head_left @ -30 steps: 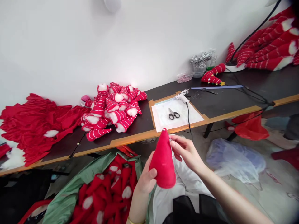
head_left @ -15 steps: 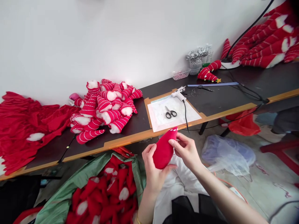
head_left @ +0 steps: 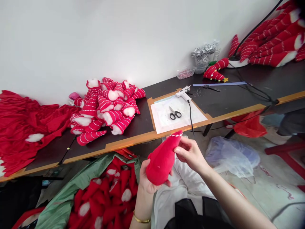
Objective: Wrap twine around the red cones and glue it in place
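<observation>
A stuffed red cone (head_left: 162,160) with white stitches at its narrow tip is held up in front of the table edge, tip pointing up and right. My left hand (head_left: 149,181) cups its wide lower end from beneath, its fingers partly hidden behind the cloth. My right hand (head_left: 189,152) pinches the side near the tip between thumb and fingers. Beyond the cone, black-handled scissors (head_left: 175,114) lie on a white sheet (head_left: 164,122), with a white glue gun (head_left: 184,93) at the sheet's upper right corner.
Striped stuffed cones (head_left: 107,106) are heaped on the dark table (head_left: 149,92), beside red cloth (head_left: 45,124). Below, a green sack (head_left: 59,200) holds red pieces. Small tubs (head_left: 200,60), a decorated cone (head_left: 214,73) and a lamp base (head_left: 238,62) stand at the right.
The cone has dropped slightly and leans more, showing more of its wide end. My left hand has shifted down and left, from gripping its side to supporting it underneath.
</observation>
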The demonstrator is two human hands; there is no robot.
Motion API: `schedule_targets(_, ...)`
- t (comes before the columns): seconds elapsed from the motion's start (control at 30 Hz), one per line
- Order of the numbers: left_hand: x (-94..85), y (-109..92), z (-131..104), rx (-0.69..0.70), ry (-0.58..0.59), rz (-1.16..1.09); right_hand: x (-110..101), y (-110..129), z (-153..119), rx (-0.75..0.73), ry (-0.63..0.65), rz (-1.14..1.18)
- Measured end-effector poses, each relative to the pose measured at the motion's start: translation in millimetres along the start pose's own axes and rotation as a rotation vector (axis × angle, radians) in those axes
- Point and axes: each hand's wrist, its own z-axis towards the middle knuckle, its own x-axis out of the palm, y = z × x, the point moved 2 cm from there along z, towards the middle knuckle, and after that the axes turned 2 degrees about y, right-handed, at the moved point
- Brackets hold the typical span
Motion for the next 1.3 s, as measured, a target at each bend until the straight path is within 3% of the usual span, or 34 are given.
schedule_targets(0.2,-5.7,9,6,0.124,-0.072,-0.062,-2,-3,6,0.073,-0.088,0.034)
schedule_targets(0.33,1.1,10,13,0.345,-0.274,0.05,1,-4,4,0.112,-0.097,0.039)
schedule_targets(0.47,9.3,9,17,0.652,-0.518,0.403,3,-5,3,0.082,-0.102,-0.027)
schedule_targets(0.6,9.2,11,16,0.806,-0.699,0.847,3,-7,4,-0.04,-0.119,-0.251)
schedule_targets(0.83,12.4,9,16,1.12,-0.751,1.502,5,-8,3,-0.131,-0.109,-0.476)
schedule_targets(0.93,13.5,9,17,1.17,-0.752,1.643,7,-11,3,-0.106,-0.088,-0.482)
schedule_targets(1.03,11.6,10,18,1.122,-0.761,1.547,6,-15,3,-0.094,-0.085,-0.442)
schedule_targets(1.17,3.9,10,16,0.886,-0.725,1.108,1,-16,7,-0.057,-0.121,-0.318)
schedule_targets(1.3,-0.8,6,7,0.637,-0.513,0.584,-4,-9,13,0.081,-0.093,-0.005)
